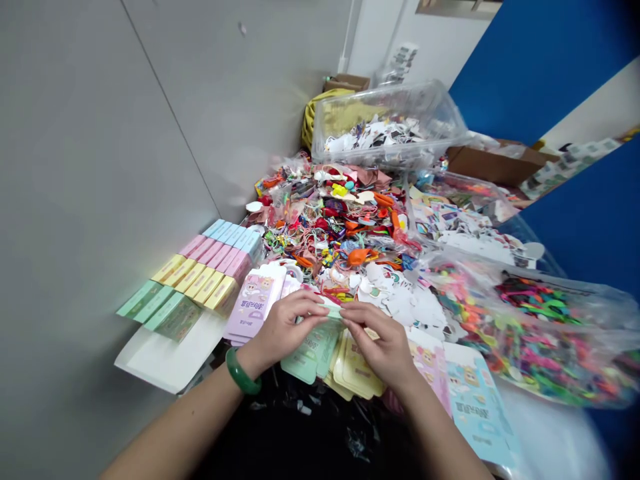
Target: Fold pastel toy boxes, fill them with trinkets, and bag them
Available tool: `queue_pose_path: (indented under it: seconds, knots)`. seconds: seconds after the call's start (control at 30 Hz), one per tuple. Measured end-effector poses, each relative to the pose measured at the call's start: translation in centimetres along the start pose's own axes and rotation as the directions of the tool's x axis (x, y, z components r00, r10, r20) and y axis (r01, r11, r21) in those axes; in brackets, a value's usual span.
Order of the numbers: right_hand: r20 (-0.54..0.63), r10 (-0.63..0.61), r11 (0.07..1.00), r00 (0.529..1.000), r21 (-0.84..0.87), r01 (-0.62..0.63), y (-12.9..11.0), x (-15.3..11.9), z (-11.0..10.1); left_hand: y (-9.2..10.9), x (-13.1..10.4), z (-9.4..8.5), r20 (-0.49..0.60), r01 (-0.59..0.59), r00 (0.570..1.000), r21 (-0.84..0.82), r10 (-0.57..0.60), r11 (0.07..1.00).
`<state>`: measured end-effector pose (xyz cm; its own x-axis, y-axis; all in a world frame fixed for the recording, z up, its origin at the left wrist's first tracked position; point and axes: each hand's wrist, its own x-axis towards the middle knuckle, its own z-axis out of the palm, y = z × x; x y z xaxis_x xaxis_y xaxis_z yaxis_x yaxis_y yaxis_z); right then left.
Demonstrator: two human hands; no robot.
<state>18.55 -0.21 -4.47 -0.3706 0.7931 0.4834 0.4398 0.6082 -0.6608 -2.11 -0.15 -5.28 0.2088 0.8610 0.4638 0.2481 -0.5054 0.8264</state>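
My left hand point(287, 328) and my right hand point(379, 339) meet in the middle, fingers pinched on a light green carton point(331, 311). Its edge shows between my fingertips, with something red just behind it. Most of the carton is hidden by my fingers. Below them lie flat green cartons point(309, 353) and flat yellow cartons point(350, 373). Purple flat cartons point(253, 308) are stacked beside my left hand. To the right of my right hand are pink flat cartons point(431, 365) and blue flat cartons point(477, 400).
Filled boxes point(200, 267) stand in rows of green, yellow, pink and blue in a white tray point(173, 357) at left. A heap of small trinkets point(340, 213) spreads ahead. Behind it stands a clear bin point(390, 150); bags of colourful pieces point(540, 327) lie right. A grey wall point(100, 133) borders the left.
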Motion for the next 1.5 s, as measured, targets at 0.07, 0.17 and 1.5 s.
queue_pose_path:
  seconds: [0.07, 0.17, 1.5]
  knots:
    - [0.016, -0.105, 0.991, 0.994, -0.079, 0.106, 0.4, -0.5, 0.1, -0.4, -0.6, -0.1, 0.019, -0.1, 0.995, 0.077, 0.099, 0.992]
    - [0.051, -0.206, 0.965, 0.977, -0.156, 0.212, 0.7, -1.1, 0.2, -1.0, -1.5, -0.2, 0.04, -0.199, 0.98, 0.143, 0.196, 0.969]
    - [0.126, 0.692, 0.676, 0.711, -0.456, -0.578, -0.5, 0.9, 3.3, 2.1, -11.0, -10.7, -0.591, 0.501, 0.805, 0.714, 0.038, 0.488]
